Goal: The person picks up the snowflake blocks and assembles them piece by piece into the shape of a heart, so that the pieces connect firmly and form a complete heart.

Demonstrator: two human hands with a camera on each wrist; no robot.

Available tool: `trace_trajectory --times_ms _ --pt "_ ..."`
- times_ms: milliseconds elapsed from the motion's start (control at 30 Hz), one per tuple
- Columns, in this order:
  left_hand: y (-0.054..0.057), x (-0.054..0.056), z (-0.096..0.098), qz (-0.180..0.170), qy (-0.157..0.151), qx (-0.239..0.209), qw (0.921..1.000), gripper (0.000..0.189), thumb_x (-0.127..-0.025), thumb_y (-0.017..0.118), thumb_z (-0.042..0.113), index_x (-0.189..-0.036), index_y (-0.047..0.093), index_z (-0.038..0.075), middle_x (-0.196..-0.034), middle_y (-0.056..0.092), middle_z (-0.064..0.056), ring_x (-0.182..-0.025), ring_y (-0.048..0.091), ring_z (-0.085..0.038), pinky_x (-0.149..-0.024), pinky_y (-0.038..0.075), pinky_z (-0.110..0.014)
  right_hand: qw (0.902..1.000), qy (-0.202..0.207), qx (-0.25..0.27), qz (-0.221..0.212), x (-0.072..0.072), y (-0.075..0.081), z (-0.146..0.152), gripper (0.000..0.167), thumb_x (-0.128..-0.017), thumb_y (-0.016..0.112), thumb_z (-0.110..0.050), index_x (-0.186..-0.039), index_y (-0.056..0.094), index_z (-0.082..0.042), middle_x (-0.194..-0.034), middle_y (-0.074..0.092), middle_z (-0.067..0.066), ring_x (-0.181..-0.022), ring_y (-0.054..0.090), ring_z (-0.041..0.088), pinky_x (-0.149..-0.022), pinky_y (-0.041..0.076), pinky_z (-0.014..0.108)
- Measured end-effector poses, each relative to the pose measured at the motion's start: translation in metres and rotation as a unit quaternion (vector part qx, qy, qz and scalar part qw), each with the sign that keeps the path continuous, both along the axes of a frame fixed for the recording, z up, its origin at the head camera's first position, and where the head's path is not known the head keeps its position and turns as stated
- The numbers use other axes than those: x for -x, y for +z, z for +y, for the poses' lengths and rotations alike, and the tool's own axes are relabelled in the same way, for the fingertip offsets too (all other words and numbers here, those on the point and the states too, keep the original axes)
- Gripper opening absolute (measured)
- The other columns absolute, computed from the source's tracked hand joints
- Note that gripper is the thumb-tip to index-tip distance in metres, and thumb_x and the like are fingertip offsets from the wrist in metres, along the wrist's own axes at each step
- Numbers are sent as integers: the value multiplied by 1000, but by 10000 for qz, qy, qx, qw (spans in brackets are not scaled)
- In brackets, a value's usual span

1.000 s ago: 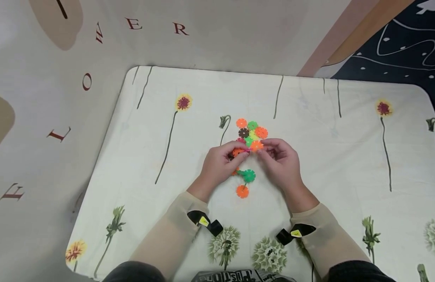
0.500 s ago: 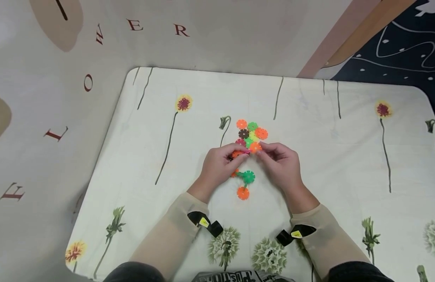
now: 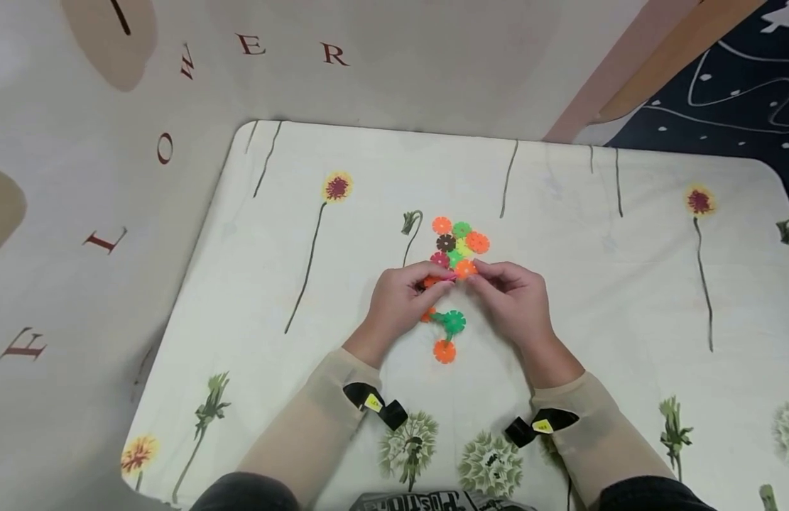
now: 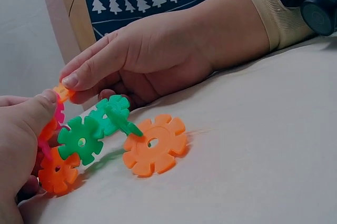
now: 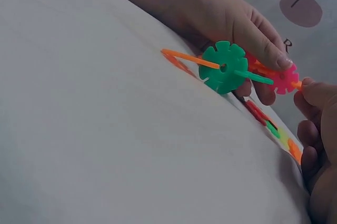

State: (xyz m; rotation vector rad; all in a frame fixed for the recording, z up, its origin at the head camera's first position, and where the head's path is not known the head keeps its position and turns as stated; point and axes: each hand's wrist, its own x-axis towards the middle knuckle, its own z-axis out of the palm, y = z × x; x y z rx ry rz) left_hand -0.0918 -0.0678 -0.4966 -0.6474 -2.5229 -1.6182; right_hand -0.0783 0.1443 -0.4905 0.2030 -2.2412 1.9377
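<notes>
at the far left we saw red letters [image 3: 101,243] on a pale wall [image 3: 445,85], and right of them a white cloth [image 3: 573,298] printed with flowers and stems. a tan left sleeve [image 3: 305,426] came in from the near side, a black left wrist camera [image 3: 392,414] strapped over it. our left hand [image 3: 400,298] was grasping a pink piece [image 5: 288,80] between thumb and fingers, just above the middle of the cloth. just on the near side of that hand we saw a notched green disc [image 4: 73,135] joined with other green parts and a near orange disc [image 4: 166,147]; we could not tell whether this string was fixed to the pink piece. on the far side of our hands, small discs were clustered on the cloth: a dark brown disc [image 3: 445,243], a crimson disc [image 3: 439,259], a yellow disc [image 3: 462,248], plus orange and green ones. farther right, our right hand [image 3: 514,298] was pinching an orange piece [image 3: 466,269] at its edge, right against the pink piece; how deeply the two were slotted we could not tell. beyond it came a tan right sleeve [image 3: 599,433] with a black right wrist camera [image 3: 520,431], and at the far right a dark patterned panel [image 3: 739,113].
</notes>
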Motion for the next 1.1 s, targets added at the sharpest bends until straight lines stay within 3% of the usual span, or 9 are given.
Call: trace_trajectory --times_ms 300,500,733,833,967,1033,1100 --pt "-2 -1 1 11 32 0 10000 15 -94 85 13 -108 83 10 -91 78 2 -66 55 -7 -58 44 -25 9999 -35 -11 -149 -1 0 0 25 -82 84 15 -106 80 8 -100 80 13 -91 75 6 -81 58 20" --pt "-2 -2 1 -7 127 -60 9999 12 -94 84 12 -106 82 10 -92 78 2 -62 52 -7 -56 41 -25 9999 18 28 -101 -1 -2 -1 24 -83 84 15 -105 79 9 -102 78 22 -90 75 6 -80 59 20" --pt "-1 0 2 15 109 145 9998 14 -95 83 14 -108 79 9 -88 75 2 -61 50 -8 -56 41 -25 9998 -8 174 -60 0 -4 -2 21 -86 81 14 -107 78 9 -101 81 2 -87 73 7 -78 57 19" --pt "-1 1 3 4 121 221 9997 15 -96 83 17 -108 78 10 -92 75 1 -65 52 -9 -59 44 -25 9998 -85 126 104 1 -5 -2 14 -94 73 11 -108 76 9 -100 76 4 -89 67 14 -79 54 21" --pt "-1 1 3 -151 243 190 9994 15 -96 83 21 -106 76 11 -90 74 2 -67 54 -9 -61 47 -26 9952 -427 -840 272 4 -5 -1 16 -100 65 2 -113 74 3 -118 72 12 -112 58 22 -95 47 34" --pt "-1 1 3 -219 289 134 9993 16 -95 83 21 -105 75 12 -87 72 4 -66 54 -10 -61 47 -26 9850 -394 -1675 160 5 -4 0 24 -99 65 -4 -122 73 -2 -137 66 12 -131 49 26 -106 42 45" --pt "-2 1 2 -267 279 60 9992 16 -95 83 21 -104 73 12 -86 71 4 -64 53 -10 -60 46 -27 9686 -130 -2485 13 6 -5 0 35 -97 68 -12 -132 70 -6 -154 55 13 -147 35 32 -115 33 59"
